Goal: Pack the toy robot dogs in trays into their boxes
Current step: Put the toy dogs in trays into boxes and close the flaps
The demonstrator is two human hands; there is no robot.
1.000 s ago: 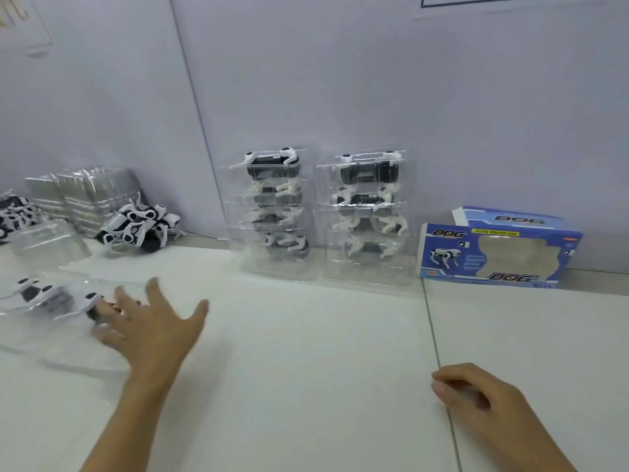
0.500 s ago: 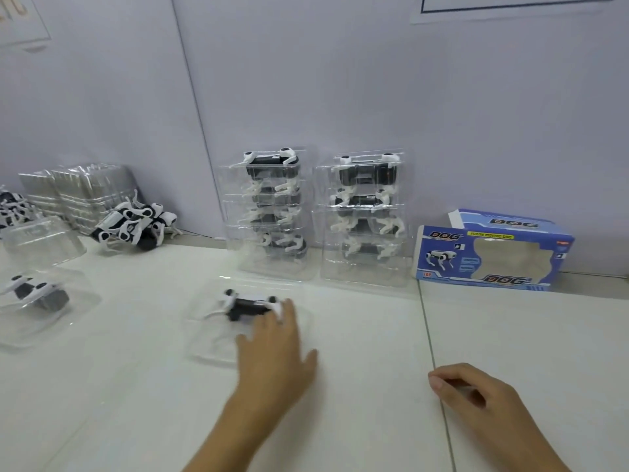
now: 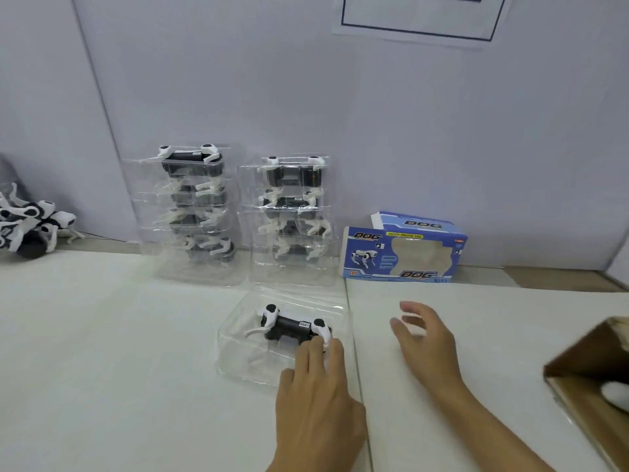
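Having slid right: tray [image 3: 238, 338] under flat left-hand fingers [image 3: 315, 352]; right fingers [image 3: 413, 313] now spread.

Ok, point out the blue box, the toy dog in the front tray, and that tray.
blue box [image 3: 366, 255]: head view, printed front face.
toy dog [image 3: 289, 327]: head view, black body.
front tray [image 3: 238, 352]: head view, clear left floor.

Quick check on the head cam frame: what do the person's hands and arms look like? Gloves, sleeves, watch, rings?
Both are bare. The left hand and right hand show no gloves and no rings that I can make out. Both forearms are uncovered as far as the frame edge: no sleeve, watch or wristband in view. Anything worn further up the arms is out of frame.
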